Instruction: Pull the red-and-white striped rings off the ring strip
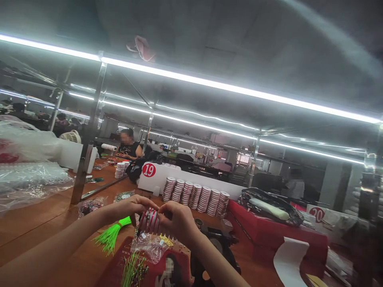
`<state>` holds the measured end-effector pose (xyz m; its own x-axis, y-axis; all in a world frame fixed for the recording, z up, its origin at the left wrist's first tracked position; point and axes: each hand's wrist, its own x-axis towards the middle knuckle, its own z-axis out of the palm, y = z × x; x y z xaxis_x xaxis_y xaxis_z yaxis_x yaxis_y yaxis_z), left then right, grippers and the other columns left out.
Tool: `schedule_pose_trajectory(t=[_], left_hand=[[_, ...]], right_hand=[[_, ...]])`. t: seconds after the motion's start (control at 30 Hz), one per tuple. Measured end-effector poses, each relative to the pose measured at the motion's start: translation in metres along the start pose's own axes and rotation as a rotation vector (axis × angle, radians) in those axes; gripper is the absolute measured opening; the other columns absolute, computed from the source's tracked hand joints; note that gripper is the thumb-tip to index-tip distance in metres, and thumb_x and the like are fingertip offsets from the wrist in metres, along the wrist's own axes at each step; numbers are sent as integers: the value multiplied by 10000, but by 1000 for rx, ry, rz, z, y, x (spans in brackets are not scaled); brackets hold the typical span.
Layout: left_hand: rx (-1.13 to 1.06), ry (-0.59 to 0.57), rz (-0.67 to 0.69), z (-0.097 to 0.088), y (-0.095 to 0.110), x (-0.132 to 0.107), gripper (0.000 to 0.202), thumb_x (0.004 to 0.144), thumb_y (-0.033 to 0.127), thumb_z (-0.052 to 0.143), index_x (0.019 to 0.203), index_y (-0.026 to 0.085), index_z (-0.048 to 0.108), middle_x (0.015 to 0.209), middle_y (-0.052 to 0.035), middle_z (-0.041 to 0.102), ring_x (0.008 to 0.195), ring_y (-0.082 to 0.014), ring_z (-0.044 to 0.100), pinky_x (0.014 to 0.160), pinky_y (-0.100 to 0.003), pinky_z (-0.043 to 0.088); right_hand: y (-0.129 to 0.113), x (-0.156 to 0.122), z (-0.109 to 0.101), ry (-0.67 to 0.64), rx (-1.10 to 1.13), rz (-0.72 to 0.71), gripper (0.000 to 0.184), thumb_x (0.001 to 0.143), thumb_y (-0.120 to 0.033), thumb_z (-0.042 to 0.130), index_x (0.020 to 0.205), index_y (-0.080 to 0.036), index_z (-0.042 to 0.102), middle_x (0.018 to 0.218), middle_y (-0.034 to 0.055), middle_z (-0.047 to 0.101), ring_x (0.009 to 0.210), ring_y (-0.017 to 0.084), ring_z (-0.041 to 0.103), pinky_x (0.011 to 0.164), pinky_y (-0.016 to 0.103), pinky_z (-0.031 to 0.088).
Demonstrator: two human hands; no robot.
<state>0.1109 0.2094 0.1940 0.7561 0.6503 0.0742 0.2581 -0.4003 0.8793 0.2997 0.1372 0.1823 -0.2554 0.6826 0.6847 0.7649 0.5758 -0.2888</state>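
Over the front of the table, my left hand (134, 206) and my right hand (178, 218) are close together, fingers pinched at the top of a pink-and-white striped stack of spools (149, 220). My fingers hide part of the stack. Just below it lie clear plastic bags (149, 245) with small gold and coloured pieces. A bundle of bright green cords (112, 236), tied near one end, rests beside my left wrist. More thin green cords (131, 269) with small dark beads at their side lie on a red printed mat (179, 261).
Several tall stacks of spools (196, 195) stand before a white divider (191, 177) marked 19. A red box (281, 231) and a black device (218, 243) are on the right. Metal posts (89, 135) and plastic bags (32, 171) line the left. Another person (128, 145) sits across.
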Motion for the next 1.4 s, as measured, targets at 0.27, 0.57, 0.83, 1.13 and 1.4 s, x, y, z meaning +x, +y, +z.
schedule_pose_trajectory(t=[0.27, 0.57, 0.83, 1.13, 1.4], left_hand=[[-45, 15, 26, 5, 3, -2, 329, 747, 349, 518, 985, 177, 666, 760, -21, 631, 691, -177, 573, 543, -244, 467], [-150, -15, -24, 7, 0, -1, 319, 735, 328, 516, 979, 157, 627, 704, -7, 613, 572, -138, 567, 510, -264, 433], [-201, -41, -45, 4, -8, 6, 268, 800, 350, 510, 967, 161, 601, 639, 32, 559, 498, -108, 515, 464, -251, 397], [-217, -24, -39, 5, -14, 9, 267, 848, 381, 485, 945, 155, 589, 667, 30, 556, 520, -105, 514, 496, -261, 422], [-204, -10, -53, 8, -12, 5, 302, 860, 416, 465, 957, 154, 581, 674, 25, 571, 512, -103, 526, 468, -250, 415]], right_hand=[[3, -7, 4, -13, -122, -126, 178, 622, -55, 676, 713, -208, 678, 613, -53, 613, 523, 85, 526, 494, 174, 313], [4, -12, 14, 87, -302, -243, 151, 598, -90, 561, 634, -211, 643, 562, -39, 592, 502, 103, 534, 470, 219, 272], [8, -13, 15, 139, -381, -340, 136, 610, -103, 542, 636, -215, 615, 558, -49, 581, 502, 94, 535, 468, 219, 278], [8, -16, 18, 205, -471, -478, 188, 737, -119, 465, 591, -203, 548, 551, -24, 557, 503, 112, 506, 465, 263, 257], [9, -29, 8, 211, -520, -636, 117, 853, -181, 500, 897, -215, 603, 636, -28, 580, 546, 134, 471, 496, 272, 292]])
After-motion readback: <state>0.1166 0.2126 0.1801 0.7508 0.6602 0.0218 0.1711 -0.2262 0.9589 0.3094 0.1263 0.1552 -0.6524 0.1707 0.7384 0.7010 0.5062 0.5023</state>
